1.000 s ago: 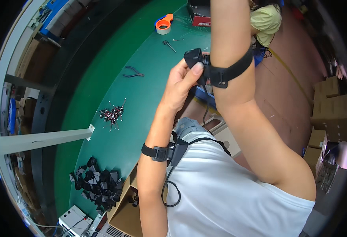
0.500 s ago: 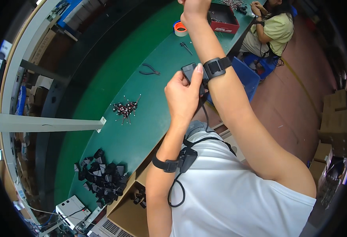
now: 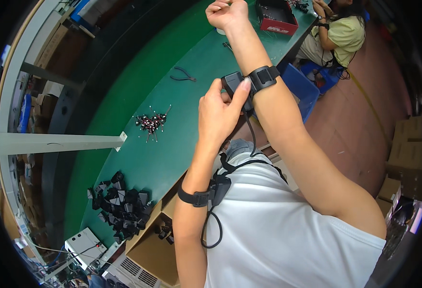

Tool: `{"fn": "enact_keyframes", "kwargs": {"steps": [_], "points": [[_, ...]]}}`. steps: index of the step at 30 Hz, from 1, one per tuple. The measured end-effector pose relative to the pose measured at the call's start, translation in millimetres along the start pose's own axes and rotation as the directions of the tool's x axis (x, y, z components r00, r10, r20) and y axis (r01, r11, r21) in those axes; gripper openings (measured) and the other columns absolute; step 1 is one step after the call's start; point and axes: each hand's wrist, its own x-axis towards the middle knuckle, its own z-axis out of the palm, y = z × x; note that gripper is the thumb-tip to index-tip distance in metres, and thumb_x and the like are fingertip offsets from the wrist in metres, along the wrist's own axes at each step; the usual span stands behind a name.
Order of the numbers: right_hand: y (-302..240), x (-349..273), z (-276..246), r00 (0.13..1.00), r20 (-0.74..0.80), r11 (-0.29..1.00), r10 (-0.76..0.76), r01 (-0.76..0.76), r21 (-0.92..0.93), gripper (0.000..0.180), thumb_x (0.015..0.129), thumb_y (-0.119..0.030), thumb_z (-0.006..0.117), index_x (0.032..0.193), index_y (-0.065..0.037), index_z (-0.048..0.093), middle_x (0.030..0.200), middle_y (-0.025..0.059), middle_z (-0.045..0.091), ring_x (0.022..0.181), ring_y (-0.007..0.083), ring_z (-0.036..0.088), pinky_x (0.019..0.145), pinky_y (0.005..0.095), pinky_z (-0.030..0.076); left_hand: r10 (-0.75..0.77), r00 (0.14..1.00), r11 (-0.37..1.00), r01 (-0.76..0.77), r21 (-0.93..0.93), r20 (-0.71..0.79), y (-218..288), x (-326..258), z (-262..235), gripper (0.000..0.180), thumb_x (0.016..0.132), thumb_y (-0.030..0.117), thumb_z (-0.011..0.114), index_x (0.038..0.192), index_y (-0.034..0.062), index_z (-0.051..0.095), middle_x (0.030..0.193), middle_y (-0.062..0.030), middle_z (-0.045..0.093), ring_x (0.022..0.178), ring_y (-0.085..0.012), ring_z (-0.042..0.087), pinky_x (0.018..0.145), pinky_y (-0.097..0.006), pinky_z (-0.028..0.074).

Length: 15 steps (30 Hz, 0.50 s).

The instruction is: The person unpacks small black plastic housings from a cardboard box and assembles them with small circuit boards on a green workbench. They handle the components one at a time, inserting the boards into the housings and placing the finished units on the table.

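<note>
My left hand [image 3: 219, 113] is closed around a small black box-shaped device [image 3: 234, 85], thumb on one side and fingers on the other. That device sits at a black wrist strap [image 3: 263, 78] on my right forearm, and a black cable hangs from it. Raised at the top edge, my right hand [image 3: 227, 14] is curled in a loose fist, with nothing visible in it. A second black strap with a device [image 3: 215, 189] is around my left forearm. Black-handled pliers [image 3: 183, 74] lie on the green table [image 3: 172, 125] beyond my left hand.
On the table are a pile of small dark-red and black parts with pins [image 3: 151, 121], a heap of black blocky pieces [image 3: 120, 206] and a red box [image 3: 278, 24]. An open carton [image 3: 155, 254] stands at the near edge. A person in yellow [image 3: 343, 36] sits at far right.
My right hand has come lower into view and shows its curled fingers. The table has shifted slightly in the picture. My left hand keeps its grip on the device.
</note>
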Motion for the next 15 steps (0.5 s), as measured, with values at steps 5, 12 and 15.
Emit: {"fn": "enact_keyframes", "kwargs": {"steps": [5, 12, 15], "points": [[5, -1, -4, 0.998, 0.015, 0.993, 0.06, -0.061, 0.099, 0.032, 0.09, -0.01, 0.044, 0.059, -0.016, 0.037, 0.048, -0.0062, 0.032, 0.038, 0.0105, 0.032, 0.041, 0.026, 0.029, 0.09, 0.96, 0.988, -0.12, 0.1, 0.265, -34, -12, -9, 0.066, 0.068, 0.046, 0.086, 0.105, -0.0024, 0.061, 0.093, -0.0141, 0.07, 0.08, -0.0178, 0.069, 0.069, -0.033, 0.055], [-5, -14, 2, 0.986, 0.133, 0.975, 0.101, -0.124, 0.184, 0.027, 0.093, -0.011, 0.043, 0.066, -0.013, 0.041, 0.049, -0.0074, 0.031, 0.039, 0.009, 0.031, 0.042, 0.0252, 0.029, 0.055, 0.895, 0.968, 0.062, -0.245, 0.442, -56, -16, -3, 0.034, 0.087, 0.016, 0.076, 0.111, -0.0037, 0.062, 0.1, -0.0086, 0.069, 0.088, -0.0125, 0.065, 0.077, -0.029, 0.055], [-10, -23, 9, 0.991, 0.114, 0.974, 0.066, -0.089, 0.207, 0.022, 0.095, -0.012, 0.044, 0.074, -0.01, 0.044, 0.051, -0.0078, 0.033, 0.04, 0.0085, 0.031, 0.043, 0.0249, 0.03, -0.02, 0.911, 0.991, 0.073, -0.114, 0.412, -62, -13, -5, 0.032, 0.088, 0.018, 0.075, 0.11, -0.0032, 0.064, 0.099, -0.0081, 0.069, 0.088, -0.0118, 0.064, 0.077, -0.028, 0.054]]}}
